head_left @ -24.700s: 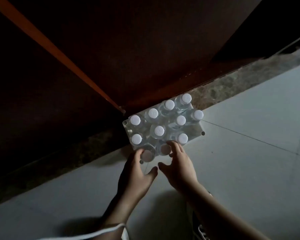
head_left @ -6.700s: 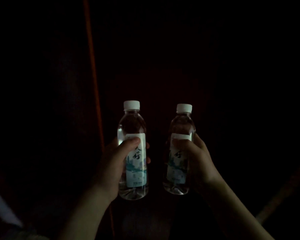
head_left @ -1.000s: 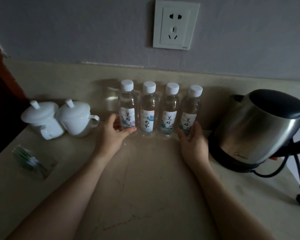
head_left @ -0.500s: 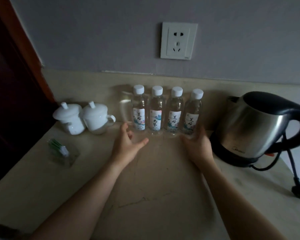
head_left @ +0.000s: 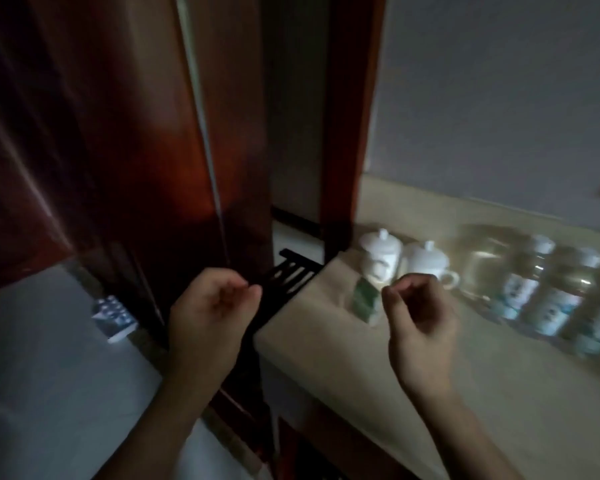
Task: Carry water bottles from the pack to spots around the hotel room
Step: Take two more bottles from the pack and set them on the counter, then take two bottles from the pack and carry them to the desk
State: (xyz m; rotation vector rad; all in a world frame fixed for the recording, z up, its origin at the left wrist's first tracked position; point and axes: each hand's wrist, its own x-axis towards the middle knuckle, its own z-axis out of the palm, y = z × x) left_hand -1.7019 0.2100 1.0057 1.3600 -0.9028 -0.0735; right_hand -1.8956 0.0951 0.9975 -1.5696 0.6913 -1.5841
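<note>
While your hands curl loosely, empty, left hand (head_left: 212,308), right hand (head_left: 417,315), blurred clear white-capped bottles (head_left: 548,292) line the desk (head_left: 395,368), pack (head_left: 113,314) on floor.

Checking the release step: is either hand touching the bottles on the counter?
Apart. The head view shows the left hand and right hand empty, with bare counter before the bottles.

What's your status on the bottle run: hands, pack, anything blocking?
Left hand and right hand empty, fingers loosely curled. Bottles standing on counter, blurred. Pack on floor by wooden door. Nothing seen blocking.
</note>
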